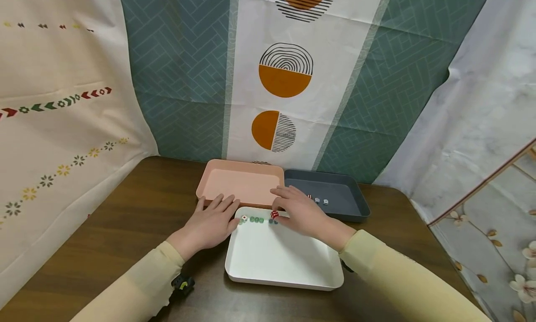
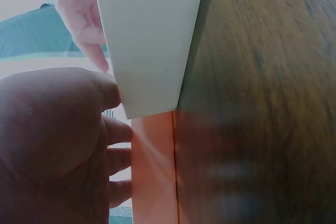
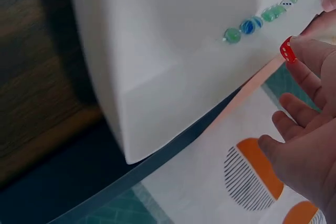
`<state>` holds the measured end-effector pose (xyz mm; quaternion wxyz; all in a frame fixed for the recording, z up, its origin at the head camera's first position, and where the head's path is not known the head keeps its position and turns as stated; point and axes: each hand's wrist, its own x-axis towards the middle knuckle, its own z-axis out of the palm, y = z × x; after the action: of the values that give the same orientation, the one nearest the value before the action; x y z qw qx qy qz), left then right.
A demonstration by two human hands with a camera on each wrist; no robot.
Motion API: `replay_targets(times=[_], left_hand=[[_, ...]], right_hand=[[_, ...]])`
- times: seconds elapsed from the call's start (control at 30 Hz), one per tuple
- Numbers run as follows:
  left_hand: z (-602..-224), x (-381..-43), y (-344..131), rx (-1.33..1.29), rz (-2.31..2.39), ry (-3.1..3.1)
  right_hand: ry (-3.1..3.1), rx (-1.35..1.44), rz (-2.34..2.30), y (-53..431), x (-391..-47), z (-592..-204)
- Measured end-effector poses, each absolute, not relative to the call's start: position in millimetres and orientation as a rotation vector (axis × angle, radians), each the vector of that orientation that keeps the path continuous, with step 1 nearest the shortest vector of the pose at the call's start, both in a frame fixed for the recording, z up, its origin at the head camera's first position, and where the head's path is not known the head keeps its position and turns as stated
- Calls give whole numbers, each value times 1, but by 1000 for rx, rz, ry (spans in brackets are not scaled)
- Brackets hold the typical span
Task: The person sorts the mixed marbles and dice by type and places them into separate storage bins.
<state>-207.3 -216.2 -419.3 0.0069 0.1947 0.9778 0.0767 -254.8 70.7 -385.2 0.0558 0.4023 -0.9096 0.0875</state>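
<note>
Between thumb and index finger, my right hand [image 1: 302,211] pinches a red die [image 3: 287,50] with white dots, held over the far side of the white tray [image 1: 284,261]. Along that tray's far wall runs a row of green marbles [image 1: 257,219], blue marbles [image 3: 251,25] and a white die [image 1: 244,218]. The head view hides the green marble [image 3: 232,35] at the row's right end behind my right hand. My left hand [image 1: 209,224] has its fingers extended, with the thumb at the white tray's far left corner and fingertips at the near edge of the pink tray [image 1: 238,184].
Behind the white tray, a dark blue tray [image 1: 341,194] holds several dice [image 1: 325,202] and sits right beside the pink tray. All three trays are on a brown wooden table [image 1: 138,229]. Patterned cloths [image 1: 184,80] hang behind it and at both sides.
</note>
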Motion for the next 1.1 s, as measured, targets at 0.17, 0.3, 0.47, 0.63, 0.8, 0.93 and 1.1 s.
replay_targets(times=[0.17, 0.3, 0.47, 0.63, 0.8, 0.93, 1.1], left_hand=[[-418, -206, -217, 617, 251, 3064], [-418, -206, -217, 619, 256, 3067], [-419, -205, -216, 619, 249, 3072], [-420, -205, -216, 623, 251, 3066], [-421, -205, -215, 624, 252, 3064], [-420, -205, -215, 621, 253, 3068], [-420, -204, -215, 621, 261, 3065]], right_hand=[[-2741, 1202, 287, 82, -254, -382], [-2725, 1187, 275, 91, -256, -382], [-2742, 1138, 249, 103, -257, -382], [-2764, 1098, 241, 114, -257, -381], [-2741, 1069, 235, 127, -260, -379], [-2749, 999, 198, 140, -266, -377], [-2767, 940, 175, 159, -272, -374]])
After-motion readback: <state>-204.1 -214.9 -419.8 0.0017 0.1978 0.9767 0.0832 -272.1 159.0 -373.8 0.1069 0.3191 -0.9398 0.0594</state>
